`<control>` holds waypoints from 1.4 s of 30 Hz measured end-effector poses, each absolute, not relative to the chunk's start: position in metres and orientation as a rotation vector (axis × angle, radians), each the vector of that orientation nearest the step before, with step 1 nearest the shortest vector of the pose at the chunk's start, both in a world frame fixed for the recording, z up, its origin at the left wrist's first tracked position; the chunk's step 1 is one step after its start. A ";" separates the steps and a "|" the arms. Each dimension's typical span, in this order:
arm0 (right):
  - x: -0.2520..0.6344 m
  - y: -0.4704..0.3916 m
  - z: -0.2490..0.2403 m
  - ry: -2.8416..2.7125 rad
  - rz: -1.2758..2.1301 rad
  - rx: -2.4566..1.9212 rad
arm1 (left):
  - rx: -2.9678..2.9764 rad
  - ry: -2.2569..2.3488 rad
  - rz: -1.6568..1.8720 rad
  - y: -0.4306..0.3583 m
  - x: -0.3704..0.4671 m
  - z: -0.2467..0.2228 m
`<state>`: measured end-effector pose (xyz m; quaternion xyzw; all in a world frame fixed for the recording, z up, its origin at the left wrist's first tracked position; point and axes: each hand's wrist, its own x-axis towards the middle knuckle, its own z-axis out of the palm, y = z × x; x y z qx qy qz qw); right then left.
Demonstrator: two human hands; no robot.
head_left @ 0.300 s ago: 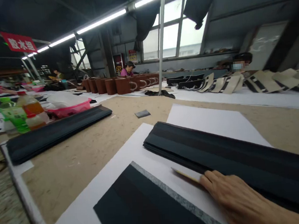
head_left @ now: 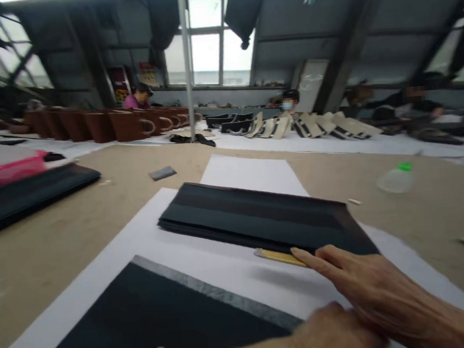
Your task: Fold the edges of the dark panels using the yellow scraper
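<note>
Right hand (head_left: pixel 372 291), fingers extended, touches a yellow strip (head_left: pixel 277 256); a capped plastic bottle (head_left: pixel 397 179), contents unclear, lies at two o'clock. Left hand (head_left: pixel 335 335) curled; grip unclear.

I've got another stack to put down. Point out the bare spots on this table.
Bare tan tabletop lies between the left dark stack and the white sheet. More lies right of the middle stack, short of the plastic bottle. It is crowded near both hands: right hand, yellow strip, left hand.

Flat stack of dark strips (head_left: pixel 260 223) on white paper, thin yellow stick (head_left: pixel 278 257) touching its near edge.
</note>
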<state>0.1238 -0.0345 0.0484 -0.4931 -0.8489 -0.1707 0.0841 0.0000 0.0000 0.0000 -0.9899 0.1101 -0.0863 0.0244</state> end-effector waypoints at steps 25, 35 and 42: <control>0.184 -0.174 0.029 -2.321 0.073 -1.797 | -3.338 0.277 -0.660 -0.001 -0.038 0.009; 0.195 -0.171 0.026 -2.371 0.068 -1.735 | -3.373 0.286 -0.673 0.042 -0.094 0.010; 0.191 -0.162 0.032 -2.423 0.060 -1.692 | -3.394 0.211 -0.671 0.044 -0.101 0.008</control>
